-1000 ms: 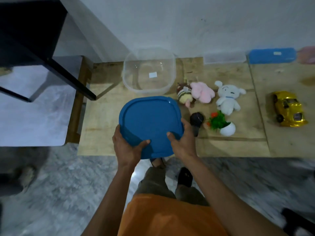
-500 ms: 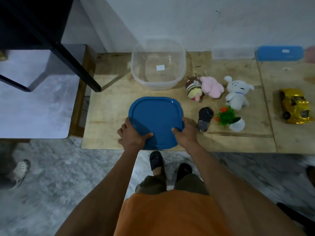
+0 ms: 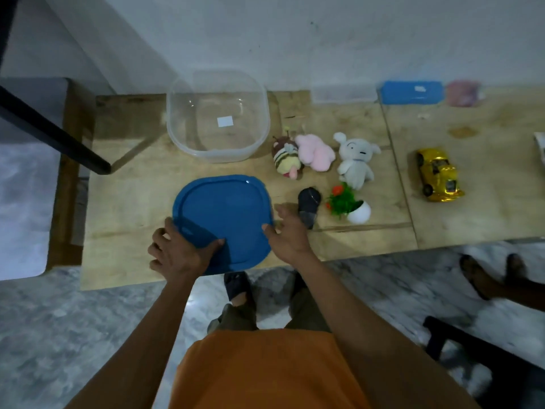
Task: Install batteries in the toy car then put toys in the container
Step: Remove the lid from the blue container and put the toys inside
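Wooden table [image 3: 126,208], pale plywood top with scuffs and a seam running down its right third, fills the middle of the frame; it butts against a plain white wall [image 3: 324,39] along the upper edge. Grey marbled floor [image 3: 59,335] shows across the lower frame. A black bar [image 3: 53,134] cuts diagonally in from the upper left. My left hand [image 3: 177,255] grips the near-left corner of the blue lid [image 3: 224,214], thumb on top, fingers curled over the edge; the lid lies flat at centre frame, its near edge overhanging the table. My right hand [image 3: 290,234] sits at the lid's right edge, fingers spread and relaxed, thumb tip touching the rim, not clamped on anything. The clear container [image 3: 218,116] stands above the lid, near the wall, with nothing inside but a small white label. To its right lie a striped bee plush [image 3: 286,157], a pink plush [image 3: 315,152] touching it, and a white dog plush [image 3: 355,160] just beside. Below them: a dark oval piece [image 3: 308,205] and a small potted plant toy [image 3: 349,203] tipped on its side. The gold toy car [image 3: 439,175] sits well apart at right of frame. A blue case [image 3: 411,92] rests against the wall, upper right. Another person's feet [image 3: 495,276] show at lower right.
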Demonstrator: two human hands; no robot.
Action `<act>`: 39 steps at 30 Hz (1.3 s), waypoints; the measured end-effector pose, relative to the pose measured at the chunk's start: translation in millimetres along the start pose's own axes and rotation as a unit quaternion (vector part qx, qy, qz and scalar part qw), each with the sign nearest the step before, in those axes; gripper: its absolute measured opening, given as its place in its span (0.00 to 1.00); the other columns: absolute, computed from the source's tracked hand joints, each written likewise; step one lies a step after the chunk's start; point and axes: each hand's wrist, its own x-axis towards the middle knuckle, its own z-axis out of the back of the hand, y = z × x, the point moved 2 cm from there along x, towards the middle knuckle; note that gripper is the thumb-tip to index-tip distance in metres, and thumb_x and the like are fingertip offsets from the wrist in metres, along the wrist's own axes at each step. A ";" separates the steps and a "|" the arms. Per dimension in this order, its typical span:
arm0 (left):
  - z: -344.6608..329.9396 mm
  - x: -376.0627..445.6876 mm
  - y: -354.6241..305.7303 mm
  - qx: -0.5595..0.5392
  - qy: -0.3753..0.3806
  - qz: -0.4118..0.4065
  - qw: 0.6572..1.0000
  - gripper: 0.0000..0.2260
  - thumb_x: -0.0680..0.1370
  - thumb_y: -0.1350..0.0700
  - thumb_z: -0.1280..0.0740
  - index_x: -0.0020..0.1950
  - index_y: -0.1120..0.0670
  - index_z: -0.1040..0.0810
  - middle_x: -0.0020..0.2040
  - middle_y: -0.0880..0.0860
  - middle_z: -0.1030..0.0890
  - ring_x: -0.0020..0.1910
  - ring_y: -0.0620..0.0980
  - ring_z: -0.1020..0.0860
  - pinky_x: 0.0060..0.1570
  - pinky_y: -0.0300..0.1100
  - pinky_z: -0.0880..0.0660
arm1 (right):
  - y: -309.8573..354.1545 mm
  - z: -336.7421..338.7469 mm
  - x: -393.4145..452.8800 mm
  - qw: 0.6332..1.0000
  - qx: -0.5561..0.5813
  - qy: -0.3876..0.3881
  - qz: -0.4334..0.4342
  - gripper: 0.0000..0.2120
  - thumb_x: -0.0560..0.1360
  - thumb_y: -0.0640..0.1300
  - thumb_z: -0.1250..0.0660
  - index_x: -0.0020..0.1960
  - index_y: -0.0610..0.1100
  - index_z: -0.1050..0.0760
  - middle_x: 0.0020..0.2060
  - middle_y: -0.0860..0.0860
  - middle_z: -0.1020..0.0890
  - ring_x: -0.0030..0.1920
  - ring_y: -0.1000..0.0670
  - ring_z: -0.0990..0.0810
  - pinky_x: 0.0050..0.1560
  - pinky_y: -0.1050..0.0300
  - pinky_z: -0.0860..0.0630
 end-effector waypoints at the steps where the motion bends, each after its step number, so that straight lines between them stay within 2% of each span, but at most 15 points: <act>1: -0.6 -3.1 -5.1 -0.011 -0.018 -0.017 1.000 0.52 0.63 0.35 0.21 0.78 0.50 0.44 0.75 0.60 0.39 0.73 0.65 0.40 0.70 0.66 0.40 | -0.6 11.1 -2.5 0.999 0.022 -0.036 0.018 0.24 0.79 0.43 0.33 0.73 0.43 0.33 0.67 0.45 0.26 0.64 0.47 0.25 0.64 0.52 0.26; 4: -6.7 -20.7 -37.3 -0.067 -0.060 -0.092 0.992 0.44 0.70 0.34 0.28 0.78 0.52 0.41 0.75 0.62 0.38 0.73 0.66 0.40 0.71 0.67 0.42 | -11.9 56.2 -2.7 0.978 0.006 -0.183 0.102 0.16 0.79 0.42 0.33 0.66 0.41 0.26 0.57 0.45 0.22 0.55 0.46 0.22 0.58 0.45 0.23; 6: -17.8 -36.0 -69.5 -0.098 -0.060 -0.143 0.983 0.39 0.74 0.35 0.30 0.78 0.52 0.39 0.75 0.61 0.37 0.73 0.65 0.38 0.70 0.67 0.39 | -24.4 92.4 3.9 0.957 -0.050 -0.263 0.115 0.16 0.79 0.45 0.34 0.65 0.41 0.26 0.58 0.43 0.22 0.58 0.42 0.24 0.58 0.47 0.25; 9: -41.2 -62.2 -117.4 -0.117 -0.057 -0.216 0.968 0.33 0.78 0.37 0.35 0.77 0.54 0.36 0.72 0.60 0.33 0.70 0.61 0.35 0.67 0.63 0.35 | -40.5 140.2 23.0 0.929 -0.120 -0.335 0.102 0.22 0.78 0.50 0.34 0.68 0.41 0.29 0.61 0.40 0.24 0.61 0.39 0.28 0.57 0.48 0.31; 11: -61.1 -78.2 -145.1 -0.112 -0.042 -0.234 0.965 0.30 0.79 0.39 0.38 0.76 0.54 0.35 0.71 0.59 0.32 0.68 0.60 0.34 0.65 0.61 0.34 | -47.5 160.8 38.7 0.917 -0.157 -0.350 0.110 0.25 0.78 0.54 0.36 0.69 0.40 0.30 0.62 0.39 0.25 0.61 0.37 0.28 0.57 0.48 0.33; 13: -81.5 -89.0 -170.4 -0.103 -0.026 -0.236 0.966 0.26 0.81 0.42 0.39 0.76 0.53 0.34 0.69 0.60 0.30 0.67 0.61 0.32 0.63 0.60 0.32 | -47.2 172.2 53.4 0.922 -0.162 -0.340 0.093 0.29 0.78 0.58 0.39 0.73 0.43 0.34 0.66 0.39 0.28 0.64 0.36 0.30 0.59 0.45 0.33; 17: -121.2 -94.6 -196.7 -0.072 -0.022 -0.218 0.973 0.22 0.84 0.48 0.43 0.77 0.54 0.34 0.65 0.61 0.26 0.64 0.63 0.30 0.61 0.57 0.32 | -45.8 163.6 67.3 0.957 -0.165 -0.238 0.022 0.38 0.76 0.66 0.41 0.79 0.59 0.55 0.78 0.41 0.46 0.75 0.37 0.44 0.64 0.34 0.35; 20: -140.1 -93.8 -200.9 -0.064 -0.016 -0.166 0.984 0.21 0.85 0.49 0.45 0.79 0.51 0.37 0.67 0.61 0.27 0.64 0.63 0.30 0.61 0.58 0.33 | -52.8 150.1 63.3 0.957 -0.194 -0.214 0.027 0.40 0.75 0.68 0.43 0.79 0.61 0.59 0.79 0.41 0.50 0.76 0.36 0.44 0.64 0.33 0.34; 22: -146.9 -93.3 -204.5 -0.054 -0.011 -0.148 0.987 0.22 0.86 0.48 0.46 0.80 0.48 0.40 0.68 0.60 0.28 0.65 0.63 0.32 0.61 0.58 0.34 | -55.4 153.9 70.3 0.952 -0.202 -0.225 0.048 0.38 0.77 0.66 0.43 0.80 0.60 0.58 0.79 0.41 0.50 0.72 0.35 0.38 0.59 0.35 0.28; 24: -152.1 -89.9 -207.0 -0.043 -0.002 -0.131 0.990 0.22 0.86 0.47 0.46 0.81 0.46 0.41 0.69 0.60 0.30 0.66 0.61 0.34 0.62 0.57 0.35 | -56.3 163.3 85.2 0.949 -0.205 -0.230 0.070 0.36 0.78 0.62 0.42 0.80 0.60 0.57 0.79 0.41 0.50 0.66 0.34 0.32 0.49 0.40 0.23; 26: -154.7 -88.5 -207.2 -0.034 -0.005 -0.127 0.991 0.22 0.85 0.47 0.45 0.80 0.46 0.40 0.68 0.59 0.30 0.65 0.61 0.34 0.61 0.57 0.35 | -55.5 174.0 100.6 0.943 -0.226 -0.229 0.084 0.35 0.79 0.61 0.43 0.80 0.59 0.57 0.79 0.40 0.50 0.60 0.34 0.28 0.42 0.46 0.24; 28: -157.0 -87.8 -208.8 -0.033 -0.013 -0.133 0.991 0.22 0.85 0.47 0.44 0.80 0.47 0.39 0.66 0.60 0.29 0.63 0.61 0.33 0.60 0.56 0.34 | -55.1 182.7 113.7 0.940 -0.249 -0.219 0.077 0.35 0.79 0.62 0.44 0.80 0.59 0.57 0.79 0.39 0.48 0.58 0.34 0.27 0.42 0.47 0.26; 31: -162.2 -87.7 -214.1 -0.015 -0.021 -0.136 0.990 0.21 0.86 0.47 0.47 0.79 0.48 0.38 0.63 0.60 0.29 0.60 0.61 0.32 0.58 0.57 0.33 | -52.5 188.2 124.5 0.938 -0.280 -0.192 0.069 0.35 0.80 0.63 0.45 0.80 0.59 0.59 0.74 0.36 0.40 0.59 0.33 0.28 0.45 0.43 0.24; 34: -166.8 -89.7 -220.1 0.021 -0.033 -0.122 0.992 0.24 0.84 0.42 0.46 0.79 0.48 0.39 0.62 0.59 0.30 0.59 0.60 0.32 0.57 0.57 0.32 | -47.9 189.7 131.8 0.940 -0.288 -0.171 0.064 0.35 0.81 0.62 0.44 0.79 0.61 0.61 0.71 0.36 0.36 0.58 0.34 0.28 0.47 0.42 0.25; 39: -171.0 -85.3 -221.1 0.052 -0.044 -0.140 0.988 0.26 0.82 0.38 0.44 0.74 0.52 0.34 0.58 0.60 0.28 0.55 0.61 0.29 0.52 0.55 0.29 | -49.6 191.2 135.6 0.957 -0.249 -0.139 0.059 0.33 0.81 0.60 0.45 0.78 0.65 0.63 0.64 0.39 0.32 0.46 0.39 0.24 0.40 0.48 0.30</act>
